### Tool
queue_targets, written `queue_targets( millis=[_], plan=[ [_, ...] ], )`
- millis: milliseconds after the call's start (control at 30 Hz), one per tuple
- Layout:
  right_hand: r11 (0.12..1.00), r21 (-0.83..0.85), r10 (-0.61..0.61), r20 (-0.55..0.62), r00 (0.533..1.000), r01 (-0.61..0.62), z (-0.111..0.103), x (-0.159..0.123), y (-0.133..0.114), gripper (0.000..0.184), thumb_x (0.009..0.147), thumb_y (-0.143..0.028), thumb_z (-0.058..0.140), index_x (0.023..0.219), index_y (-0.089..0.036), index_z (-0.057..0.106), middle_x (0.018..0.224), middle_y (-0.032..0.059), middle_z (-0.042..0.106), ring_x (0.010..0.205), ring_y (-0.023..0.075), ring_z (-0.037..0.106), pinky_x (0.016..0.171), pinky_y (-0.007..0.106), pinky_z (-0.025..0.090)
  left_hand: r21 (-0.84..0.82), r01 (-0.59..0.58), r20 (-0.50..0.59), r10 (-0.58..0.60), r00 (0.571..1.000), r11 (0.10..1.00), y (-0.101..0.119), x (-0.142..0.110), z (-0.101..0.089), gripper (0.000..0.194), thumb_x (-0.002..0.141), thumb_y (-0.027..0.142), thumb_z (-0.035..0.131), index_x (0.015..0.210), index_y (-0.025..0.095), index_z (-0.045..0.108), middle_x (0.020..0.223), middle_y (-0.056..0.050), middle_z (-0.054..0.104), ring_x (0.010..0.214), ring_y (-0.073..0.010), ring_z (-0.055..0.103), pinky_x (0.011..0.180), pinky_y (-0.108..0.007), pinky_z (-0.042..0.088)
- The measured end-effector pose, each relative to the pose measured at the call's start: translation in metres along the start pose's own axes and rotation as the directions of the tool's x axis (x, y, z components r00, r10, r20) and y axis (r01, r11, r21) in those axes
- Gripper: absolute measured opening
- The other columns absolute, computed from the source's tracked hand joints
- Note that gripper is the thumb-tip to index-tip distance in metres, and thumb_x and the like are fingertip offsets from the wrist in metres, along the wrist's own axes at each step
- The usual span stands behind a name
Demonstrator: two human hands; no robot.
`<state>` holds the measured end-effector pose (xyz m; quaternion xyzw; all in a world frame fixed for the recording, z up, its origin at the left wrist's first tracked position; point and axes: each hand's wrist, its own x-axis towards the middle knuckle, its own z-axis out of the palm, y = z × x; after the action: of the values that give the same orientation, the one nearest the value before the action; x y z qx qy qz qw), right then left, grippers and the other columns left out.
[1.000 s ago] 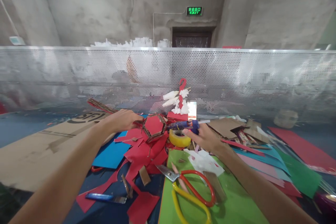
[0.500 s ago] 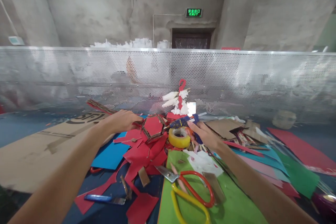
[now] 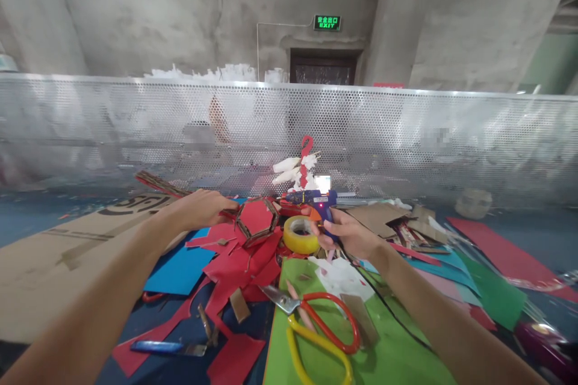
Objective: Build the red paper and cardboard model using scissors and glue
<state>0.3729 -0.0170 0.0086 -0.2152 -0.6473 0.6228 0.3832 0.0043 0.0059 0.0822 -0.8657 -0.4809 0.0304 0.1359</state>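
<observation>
My left hand (image 3: 204,207) is closed on the left edge of a red hexagonal cardboard piece (image 3: 256,221) with a raised brown rim. The fingertips are partly hidden behind it. In my right hand (image 3: 350,231) is a blue hot glue gun (image 3: 326,207) with an orange trigger, its nozzle pointing left above the hexagon's right side. A glue stick juts from its back and a black cord runs down from the handle. Just below the gun sits a roll of yellow tape (image 3: 301,243). Red paper scraps (image 3: 246,271) lie beneath the hexagon.
Red-and-yellow-handled scissors (image 3: 316,319) lie on a green sheet (image 3: 388,337). A blue utility knife (image 3: 167,348) rests at the lower left. Flat cardboard (image 3: 58,264) covers the left side. Behind stand a red-and-white flower ornament (image 3: 303,168) and a perforated metal screen (image 3: 383,132).
My right hand has turned the glue gun from tilted down toward the hexagon to about level, lifting its nozzle. My left hand still holds the hexagon. The view has shifted slightly.
</observation>
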Motion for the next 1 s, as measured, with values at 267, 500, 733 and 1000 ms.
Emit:
queue_targets(
  millis=[267, 500, 733, 1000],
  plan=[
    [0.829, -0.558, -0.102, -0.225, 0.969, -0.042, 0.025, 0.006, -0.007, 0.048, 0.096, -0.064, 0.05, 0.083, -0.019, 0.06, 0.055, -0.0044, 0.043, 0.052, 0.0131, 0.039, 0.051, 0.026, 0.037, -0.03, 0.008, 0.024, -0.007, 1.0, 1.0, 0.006, 0.001, -0.004, 0.022, 0.097, 0.037, 0.057, 0.111, 0.036, 0.074, 0.1, -0.003, 0.079, 0.09, -0.0259, 0.07, 0.071, -0.03, 0.038],
    [0.381, -0.924, -0.396, -0.195, 0.897, -0.033, 0.035, 0.01, -0.003, 0.042, 0.098, -0.05, 0.049, 0.068, -0.021, 0.057, 0.068, 0.006, 0.066, 0.07, 0.0216, 0.062, 0.071, 0.031, 0.044, 0.017, -0.02, 0.006, 0.02, 1.0, 1.0, 0.011, -0.002, -0.008, 0.022, 0.1, 0.037, 0.054, 0.111, 0.033, 0.073, 0.097, -0.002, 0.079, 0.088, -0.0236, 0.069, 0.068, -0.028, 0.034],
    [0.404, -0.913, -0.403, -0.228, 0.886, -0.052, 0.037, 0.01, -0.002, 0.04, 0.1, -0.048, 0.049, 0.08, -0.019, 0.068, 0.079, 0.0082, 0.075, 0.075, 0.0225, 0.068, 0.072, 0.029, 0.045, 0.024, -0.021, 0.005, 0.02, 1.0, 1.0, 0.007, 0.001, -0.005, 0.021, 0.098, 0.039, 0.056, 0.111, 0.035, 0.073, 0.095, -0.003, 0.078, 0.088, -0.0239, 0.071, 0.064, -0.028, 0.032],
    [0.475, -0.877, -0.318, -0.099, 0.943, 0.068, 0.043, 0.007, -0.004, 0.032, 0.098, -0.046, 0.056, 0.093, -0.02, 0.075, 0.085, 0.0044, 0.075, 0.081, 0.0218, 0.067, 0.078, 0.029, 0.049, 0.024, -0.036, -0.002, 0.036, 0.999, 0.999, 0.007, -0.001, -0.005, 0.022, 0.099, 0.035, 0.054, 0.112, 0.033, 0.072, 0.096, -0.003, 0.078, 0.09, -0.0244, 0.07, 0.063, -0.029, 0.027]
  ],
)
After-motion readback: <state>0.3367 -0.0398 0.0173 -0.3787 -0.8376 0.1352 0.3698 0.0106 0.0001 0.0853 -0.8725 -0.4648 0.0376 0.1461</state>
